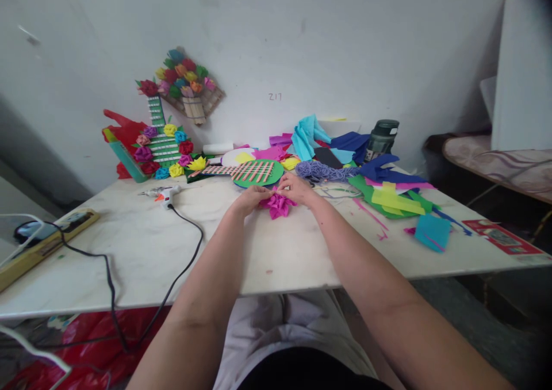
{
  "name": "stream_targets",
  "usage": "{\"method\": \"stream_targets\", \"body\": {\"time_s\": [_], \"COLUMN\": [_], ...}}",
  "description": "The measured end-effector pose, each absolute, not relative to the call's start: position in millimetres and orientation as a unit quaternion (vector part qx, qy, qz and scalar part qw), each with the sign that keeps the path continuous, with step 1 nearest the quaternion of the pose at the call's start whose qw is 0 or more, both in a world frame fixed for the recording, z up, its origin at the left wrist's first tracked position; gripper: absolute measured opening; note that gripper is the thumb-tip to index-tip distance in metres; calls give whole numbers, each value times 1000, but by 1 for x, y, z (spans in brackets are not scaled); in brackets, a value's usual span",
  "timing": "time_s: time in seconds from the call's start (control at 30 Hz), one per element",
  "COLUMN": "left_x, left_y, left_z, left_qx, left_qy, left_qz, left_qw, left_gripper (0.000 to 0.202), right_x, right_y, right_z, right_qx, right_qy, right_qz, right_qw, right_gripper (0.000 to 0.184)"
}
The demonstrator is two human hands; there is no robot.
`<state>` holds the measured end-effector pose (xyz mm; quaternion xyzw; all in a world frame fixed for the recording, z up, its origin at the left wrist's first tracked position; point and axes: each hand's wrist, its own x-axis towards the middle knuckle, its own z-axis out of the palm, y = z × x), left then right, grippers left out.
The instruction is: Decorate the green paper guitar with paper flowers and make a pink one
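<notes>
A bright pink paper flower (278,206) is between my two hands, low over the table's middle. My left hand (254,198) has its fingers closed on the flower's left edge. From the right, my right hand (295,188) pinches its top with thumb and fingers. Just behind my hands lies a green, guitar-shaped craft piece (267,170) crossed with thin wooden strips, a yellow paper flower (197,163) at its left end. A coil of purple-blue cord (328,171) rests behind my right hand.
A glue gun (168,197) lies left, its black cable (199,229) running over the front edge near a power strip (52,246). Coloured paper sheets (397,197) cover the right side. A dark bottle (382,138) and a flower-covered guitar craft (164,142) stand at the back.
</notes>
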<state>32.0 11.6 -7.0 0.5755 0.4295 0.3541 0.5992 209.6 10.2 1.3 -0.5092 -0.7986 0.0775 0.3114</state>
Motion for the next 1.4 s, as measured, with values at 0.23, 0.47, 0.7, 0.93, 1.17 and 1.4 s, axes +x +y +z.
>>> {"method": "stream_targets", "body": {"time_s": [0.23,0.47,0.7,0.93,1.17,1.4], "left_x": [32,35,37,36,38,41], "left_y": [9,8,8,12,13,20], "left_z": [-5,-4,-4,-7,-8,-11], "left_qx": [552,516,536,593,655,702], "left_qy": [429,420,419,440,416,437], "left_qz": [356,387,379,383,386,392], "left_qw": [620,639,627,555,498,404], "left_gripper": [17,14,25,29,37,32], "right_x": [208,207,207,206,210,217], "right_y": [11,10,9,8,19,26], "right_z": [0,1,1,1,-4,-9], "right_qx": [-501,-493,-500,-508,-482,-472], "right_qy": [-802,-799,-799,-802,-805,-800], "right_qz": [78,89,67,62,95,119], "right_qw": [315,334,328,308,334,352], "right_gripper": [12,11,11,13,19,17]}}
